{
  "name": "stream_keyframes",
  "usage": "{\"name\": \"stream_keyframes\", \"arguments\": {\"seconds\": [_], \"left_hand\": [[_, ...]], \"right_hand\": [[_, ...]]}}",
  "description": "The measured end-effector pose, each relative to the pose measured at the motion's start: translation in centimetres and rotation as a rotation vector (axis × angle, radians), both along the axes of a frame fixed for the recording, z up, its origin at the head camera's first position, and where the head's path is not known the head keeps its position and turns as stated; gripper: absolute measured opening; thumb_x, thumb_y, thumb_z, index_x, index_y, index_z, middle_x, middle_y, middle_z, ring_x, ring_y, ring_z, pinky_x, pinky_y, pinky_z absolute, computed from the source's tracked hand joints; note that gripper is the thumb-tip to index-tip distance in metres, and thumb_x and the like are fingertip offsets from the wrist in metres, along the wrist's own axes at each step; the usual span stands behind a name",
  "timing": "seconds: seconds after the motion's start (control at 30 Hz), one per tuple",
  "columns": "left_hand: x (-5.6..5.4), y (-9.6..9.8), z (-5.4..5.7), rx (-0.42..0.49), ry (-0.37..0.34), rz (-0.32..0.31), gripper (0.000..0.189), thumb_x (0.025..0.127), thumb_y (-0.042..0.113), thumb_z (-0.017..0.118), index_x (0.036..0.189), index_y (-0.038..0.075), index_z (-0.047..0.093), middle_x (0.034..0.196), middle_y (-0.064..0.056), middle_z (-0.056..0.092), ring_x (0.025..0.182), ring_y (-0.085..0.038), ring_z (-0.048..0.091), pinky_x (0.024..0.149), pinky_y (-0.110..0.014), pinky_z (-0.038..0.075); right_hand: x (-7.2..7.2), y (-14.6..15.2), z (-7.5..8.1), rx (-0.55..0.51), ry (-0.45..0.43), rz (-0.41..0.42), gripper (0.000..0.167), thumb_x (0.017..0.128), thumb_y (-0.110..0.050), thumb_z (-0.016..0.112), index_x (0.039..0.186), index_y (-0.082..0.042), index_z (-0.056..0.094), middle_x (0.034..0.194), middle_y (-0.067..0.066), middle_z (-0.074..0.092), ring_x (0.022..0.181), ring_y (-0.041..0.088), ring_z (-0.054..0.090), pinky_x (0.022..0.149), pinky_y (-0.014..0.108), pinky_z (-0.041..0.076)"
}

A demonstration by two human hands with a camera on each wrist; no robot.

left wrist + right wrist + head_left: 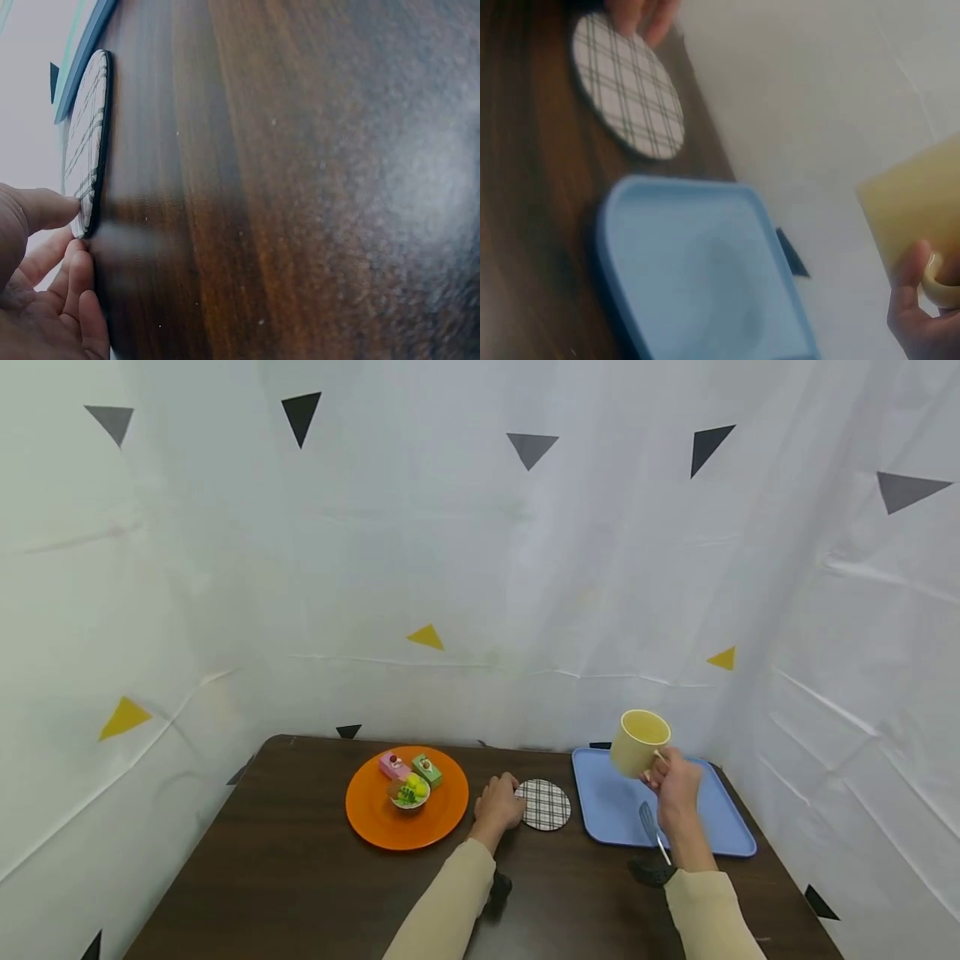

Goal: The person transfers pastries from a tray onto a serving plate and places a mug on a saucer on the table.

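Note:
My left hand (499, 806) is at the left edge of a round plaid coaster (546, 805) on the table. In the left wrist view, the thumb (54, 208) lies on the coaster's top at its rim, with fingertips at the edge below, pinching it. My right hand (675, 783) grips a pale yellow mug (634, 745) by its handle, holding it raised over the blue tray (609, 817). The mug stands nearly upright, its mouth tipped slightly toward the head camera. A slim utensil with a slotted grey head (648, 820) overlaps the tray's front edge, partly hidden by the right wrist.
Left of the coaster sits an orange plate (367, 814) bearing a pink cake piece (393, 766), a green one (427, 770) and a small bowl of food (409, 793). The dark wooden table (300, 877) meets a white curtain (450, 568) behind and at both sides.

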State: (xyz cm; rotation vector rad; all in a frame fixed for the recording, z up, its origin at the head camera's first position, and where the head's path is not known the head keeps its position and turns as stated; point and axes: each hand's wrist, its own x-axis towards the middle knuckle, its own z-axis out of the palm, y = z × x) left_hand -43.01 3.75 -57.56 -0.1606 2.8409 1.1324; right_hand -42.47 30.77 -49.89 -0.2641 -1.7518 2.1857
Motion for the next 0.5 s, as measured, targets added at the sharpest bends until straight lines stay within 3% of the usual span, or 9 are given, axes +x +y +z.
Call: {"name": "stream_keyframes", "arguments": {"seconds": [0.13, 0.27, 0.37, 0.5], "left_hand": [[-0.6, 0.2, 0.2, 0.015, -0.011, -0.007, 0.026, 0.105, 0.019, 0.068, 0.129, 0.011, 0.064, 0.133, -0.012, 0.061, 0.124, -0.032, 0.058, 0.110, -0.053, 0.046], [-1.6, 0.5, -0.5, 0.036, 0.011, 0.006, 0.027, 0.105, 0.019, 0.068, 0.131, 0.013, 0.064, 0.137, -0.013, 0.061, 0.126, -0.033, 0.056, 0.111, -0.054, 0.045], [-1.8, 0.5, -1.4, 0.047, 0.017, 0.016, 0.026, 0.106, 0.020, 0.067, 0.131, 0.014, 0.064, 0.136, -0.012, 0.061, 0.125, -0.033, 0.056, 0.111, -0.054, 0.045], [-1.2, 0.2, -2.1, 0.047, 0.006, 0.016, 0.026, 0.106, 0.020, 0.067, 0.131, 0.014, 0.064, 0.135, -0.011, 0.061, 0.126, -0.033, 0.056, 0.111, -0.054, 0.045]], "right_hand": [[0.0, -1.8, -0.1, -0.013, -0.018, 0.023, 0.052, 0.109, -0.019, 0.048, 0.059, -0.015, 0.035, 0.054, -0.008, 0.033, 0.053, 0.011, 0.035, 0.063, 0.025, 0.057], [0.1, -3.8, -0.2, -0.036, -0.023, 0.081, 0.051, 0.109, -0.016, 0.049, 0.059, -0.014, 0.035, 0.054, -0.007, 0.033, 0.053, 0.012, 0.034, 0.064, 0.027, 0.057], [0.4, -5.4, -1.1, -0.052, -0.028, 0.117, 0.051, 0.108, -0.015, 0.048, 0.059, -0.015, 0.034, 0.053, -0.008, 0.031, 0.052, 0.012, 0.032, 0.063, 0.027, 0.056], [1.0, -7.6, -3.2, -0.050, -0.042, 0.122, 0.051, 0.108, -0.015, 0.048, 0.060, -0.014, 0.032, 0.053, -0.008, 0.029, 0.052, 0.011, 0.031, 0.062, 0.027, 0.055]]}}
